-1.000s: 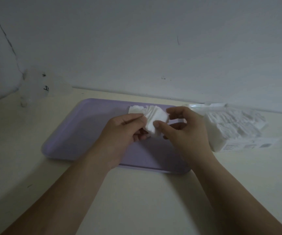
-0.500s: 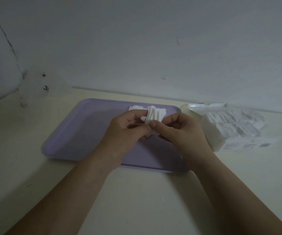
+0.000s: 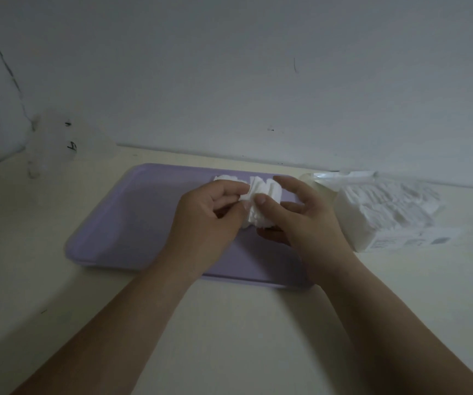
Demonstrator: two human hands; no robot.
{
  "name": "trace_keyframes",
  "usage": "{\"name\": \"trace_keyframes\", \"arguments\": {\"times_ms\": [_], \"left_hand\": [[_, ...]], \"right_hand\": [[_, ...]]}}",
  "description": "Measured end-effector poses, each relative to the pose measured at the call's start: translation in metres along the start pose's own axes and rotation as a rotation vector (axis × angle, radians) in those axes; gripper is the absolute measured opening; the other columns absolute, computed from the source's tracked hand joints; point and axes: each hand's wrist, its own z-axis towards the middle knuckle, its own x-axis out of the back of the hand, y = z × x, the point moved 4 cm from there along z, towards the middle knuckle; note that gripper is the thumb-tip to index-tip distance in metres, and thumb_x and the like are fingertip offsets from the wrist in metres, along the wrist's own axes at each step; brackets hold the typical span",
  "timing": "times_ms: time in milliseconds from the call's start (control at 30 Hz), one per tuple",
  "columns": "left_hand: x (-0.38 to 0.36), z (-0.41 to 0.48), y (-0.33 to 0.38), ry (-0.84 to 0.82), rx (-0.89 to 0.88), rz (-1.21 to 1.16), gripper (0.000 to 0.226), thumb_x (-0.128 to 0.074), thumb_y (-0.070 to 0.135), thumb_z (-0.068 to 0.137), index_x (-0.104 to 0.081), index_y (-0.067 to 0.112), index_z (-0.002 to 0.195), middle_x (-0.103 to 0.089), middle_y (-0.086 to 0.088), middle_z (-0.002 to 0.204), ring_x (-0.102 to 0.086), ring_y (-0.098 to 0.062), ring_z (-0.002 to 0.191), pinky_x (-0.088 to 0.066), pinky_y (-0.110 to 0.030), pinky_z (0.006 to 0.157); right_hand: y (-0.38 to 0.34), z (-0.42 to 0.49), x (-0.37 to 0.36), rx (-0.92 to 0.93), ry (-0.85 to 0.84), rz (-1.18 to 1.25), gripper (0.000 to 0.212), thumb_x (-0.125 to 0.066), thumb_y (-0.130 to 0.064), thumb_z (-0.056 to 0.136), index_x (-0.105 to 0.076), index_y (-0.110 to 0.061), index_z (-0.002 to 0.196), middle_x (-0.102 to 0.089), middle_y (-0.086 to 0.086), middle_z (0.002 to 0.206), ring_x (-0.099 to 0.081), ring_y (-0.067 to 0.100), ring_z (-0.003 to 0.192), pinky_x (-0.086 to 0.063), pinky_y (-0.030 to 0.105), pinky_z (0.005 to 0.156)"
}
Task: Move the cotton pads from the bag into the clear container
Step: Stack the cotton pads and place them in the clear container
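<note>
Head view: we look down along our two bare forearms, which reach over a pale table (image 3: pixel 229 337) toward a grey wall (image 3: pixel 258 67); the light is dim
Pads (image 3: pixel 262 202): a small fanned stack of white cotton squares, held up between both our hands, just above the far right part of the tray
Left hand (image 3: pixel 209 212): fingers curled, thumb and fingertips pinching the left edge of the stack near its top
Right hand (image 3: pixel 306 220): thumb pressed on the near face of the stack, fingers curled round its far side and beneath it, so it grips the pads
Tray (image 3: pixel 127 223): lilac, rectangular with rounded corners, lying flat on the table under both hands
Loose pads (image 3: pixel 225 178): more white cotton on the tray near its far edge, just beyond our left fingers and partly hidden by them
Bag (image 3: pixel 386 212): clear plastic, packed with white pads, lying on the table just right of the tray; near our right hand but not touching it, with a printed label at its near right end
Clear object (image 3: pixel 44 146): a faint, blurred see-through shape with small black marks, standing by the wall at far left, well apart from the tray; we cannot tell what it is
</note>
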Motion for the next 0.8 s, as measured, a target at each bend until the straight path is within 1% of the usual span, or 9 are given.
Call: {"name": "trace_keyframes", "arguments": {"times_ms": [100,167,233,300,367,467,567,633,800], "left_hand": [[-0.003,0.000,-0.001,-0.008,0.015,-0.008,0.023,-0.074,0.006,0.092,-0.076,0.025,0.105,-0.080,0.005,0.101,-0.076,-0.003,0.093,-0.057,-0.018,0.080],[0.000,0.002,-0.003,0.014,0.031,-0.031,0.026,-0.074,0.003,0.091,-0.076,0.026,0.102,-0.081,0.003,0.100,-0.076,-0.008,0.095,-0.059,-0.025,0.085],[0.003,0.003,-0.004,0.026,0.049,-0.039,0.029,-0.074,0.001,0.089,-0.076,0.027,0.100,-0.081,0.004,0.098,-0.076,-0.007,0.091,-0.057,-0.022,0.082],[0.004,0.003,-0.003,0.030,0.070,-0.052,0.028,-0.075,0.001,0.088,-0.076,0.026,0.100,-0.081,0.005,0.097,-0.075,-0.006,0.087,-0.054,-0.019,0.078],[0.005,0.003,-0.002,0.042,0.095,-0.087,0.023,-0.075,0.005,0.090,-0.077,0.025,0.101,-0.081,0.004,0.096,-0.075,-0.007,0.086,-0.056,-0.021,0.077],[0.008,0.005,-0.001,0.051,0.130,-0.160,0.016,-0.073,0.011,0.093,-0.079,0.021,0.103,-0.080,0.001,0.096,-0.076,-0.012,0.087,-0.060,-0.029,0.075],[0.010,0.006,-0.003,0.024,0.190,-0.217,0.023,-0.072,0.007,0.092,-0.077,0.020,0.110,-0.080,-0.003,0.094,-0.074,-0.016,0.086,-0.058,-0.030,0.076],[0.011,0.008,-0.006,0.001,0.238,-0.273,0.026,-0.070,0.004,0.092,-0.076,0.020,0.112,-0.079,-0.007,0.097,-0.074,-0.021,0.089,-0.059,-0.035,0.080],[0.014,0.010,-0.009,0.071,0.257,-0.316,0.024,-0.071,0.003,0.092,-0.076,0.015,0.112,-0.079,-0.014,0.106,-0.075,-0.031,0.099,-0.058,-0.039,0.080]], "right_hand": [[0.001,-0.001,-0.005,0.026,-0.061,-0.024,0.034,-0.078,-0.023,0.095,-0.070,-0.018,0.128,-0.080,0.013,0.100,-0.078,0.023,0.093,-0.064,0.040,0.084],[0.000,0.000,-0.007,0.026,-0.094,-0.013,0.021,-0.065,-0.028,0.104,-0.075,-0.020,0.121,-0.080,0.010,0.105,-0.078,0.025,0.101,-0.063,0.037,0.085],[0.001,0.003,-0.008,-0.022,-0.165,0.032,0.029,-0.051,-0.022,0.109,-0.079,-0.022,0.117,-0.079,0.007,0.113,-0.075,0.028,0.109,-0.062,0.041,0.093],[0.002,0.004,-0.009,-0.045,-0.221,0.048,0.041,-0.045,-0.005,0.103,-0.080,-0.025,0.115,-0.079,0.006,0.117,-0.074,0.024,0.109,-0.061,0.042,0.095],[0.005,0.005,-0.007,0.009,-0.199,-0.017,0.041,-0.050,0.002,0.100,-0.076,-0.023,0.118,-0.078,0.008,0.116,-0.076,0.023,0.107,-0.063,0.041,0.090],[0.008,0.009,0.001,0.087,-0.176,-0.095,0.025,-0.071,-0.007,0.098,-0.070,-0.013,0.122,-0.077,0.013,0.114,-0.076,0.029,0.103,-0.063,0.048,0.089],[0.009,0.013,0.006,0.035,-0.196,-0.005,0.045,-0.077,0.000,0.091,-0.065,-0.014,0.132,-0.071,0.020,0.122,-0.073,0.033,0.106,-0.063,0.044,0.080],[0.011,0.013,0.006,-0.009,-0.223,0.029,0.053,-0.076,0.005,0.090,-0.062,-0.014,0.137,-0.066,0.026,0.127,-0.072,0.034,0.109,-0.062,0.041,0.080],[0.016,0.013,0.009,-0.034,-0.246,0.023,0.029,-0.078,0.001,0.088,-0.068,0.005,0.115,-0.075,0.025,0.109,-0.071,0.035,0.100,-0.059,0.051,0.095]]}}
